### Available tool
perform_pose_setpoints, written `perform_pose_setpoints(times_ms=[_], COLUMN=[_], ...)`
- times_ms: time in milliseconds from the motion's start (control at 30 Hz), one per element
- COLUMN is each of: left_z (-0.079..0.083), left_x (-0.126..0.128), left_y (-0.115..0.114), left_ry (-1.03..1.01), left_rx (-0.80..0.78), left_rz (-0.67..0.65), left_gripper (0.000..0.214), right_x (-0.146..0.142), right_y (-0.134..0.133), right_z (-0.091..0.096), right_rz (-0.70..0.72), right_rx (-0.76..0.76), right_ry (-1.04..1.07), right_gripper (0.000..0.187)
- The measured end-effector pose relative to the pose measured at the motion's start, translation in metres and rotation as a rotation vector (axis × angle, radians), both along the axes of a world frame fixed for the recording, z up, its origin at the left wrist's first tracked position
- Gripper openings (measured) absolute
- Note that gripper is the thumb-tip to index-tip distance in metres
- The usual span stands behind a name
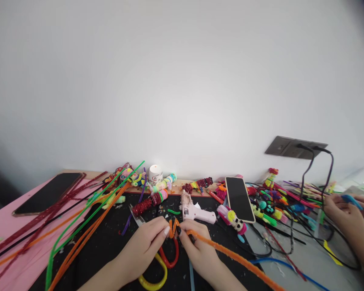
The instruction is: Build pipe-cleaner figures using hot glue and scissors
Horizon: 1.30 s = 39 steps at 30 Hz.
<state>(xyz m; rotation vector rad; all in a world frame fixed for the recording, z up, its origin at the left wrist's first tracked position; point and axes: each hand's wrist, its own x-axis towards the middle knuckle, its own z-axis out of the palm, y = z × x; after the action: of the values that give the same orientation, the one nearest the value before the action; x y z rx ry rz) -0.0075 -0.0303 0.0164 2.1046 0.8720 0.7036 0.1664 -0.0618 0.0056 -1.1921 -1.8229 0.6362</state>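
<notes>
An orange pipe cleaner (pixel 236 255) is bent into a small zigzag between my fingertips, and its long tail runs off to the lower right. My left hand (pixel 142 242) pinches one side of the bend between thumb and finger. The other side is gripped by my right hand (pixel 197 244), with the tail passing over it. Scissors (pixel 153 285) with yellow and red handles lie beneath my hands, partly covered by the left one. Just beyond my fingers rests a pale pink glue gun (pixel 202 214). A translucent glue stick (pixel 191 275) lies beside my right wrist.
Loose pipe cleaners (pixel 91 230) spread across the left side. Phones (pixel 240 199) (pixel 48 194), a paper cup (pixel 155 173) and several fuzzy figures (pixel 151 202) stand or lie near the wall. Black cables (pixel 303 176) hang from a socket (pixel 286 146). At right, another person's hands (pixel 342 216) hold something blue.
</notes>
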Motion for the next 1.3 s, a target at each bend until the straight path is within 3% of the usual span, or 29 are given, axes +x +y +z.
perform_pose_setpoints(times_ms=[267,500,733,967,1300], left_z=[0.002,-0.007,0.000,-0.011,-0.010], left_x=[-0.001,0.000,0.000,0.001,0.002], left_y=[-0.001,-0.001,-0.001,0.000,0.000], left_ry=[-0.016,0.007,0.052,0.007,0.017], left_rx=[0.061,0.031,-0.011,0.025,0.024], left_rz=[-0.015,-0.009,-0.032,-0.024,-0.032], left_gripper=[0.032,0.029,0.029,0.028,0.027], right_x=[-0.001,-0.001,-0.002,-0.002,-0.003], right_y=[-0.002,-0.002,-0.003,-0.001,-0.003], right_z=[-0.002,-0.003,0.000,0.000,0.000], right_rz=[0.008,0.013,0.033,0.036,0.038], right_rx=[-0.023,-0.037,-0.031,-0.022,-0.024], right_ry=[-0.024,-0.031,-0.031,-0.030,-0.025], right_gripper=[0.021,0.023,0.023,0.023,0.024])
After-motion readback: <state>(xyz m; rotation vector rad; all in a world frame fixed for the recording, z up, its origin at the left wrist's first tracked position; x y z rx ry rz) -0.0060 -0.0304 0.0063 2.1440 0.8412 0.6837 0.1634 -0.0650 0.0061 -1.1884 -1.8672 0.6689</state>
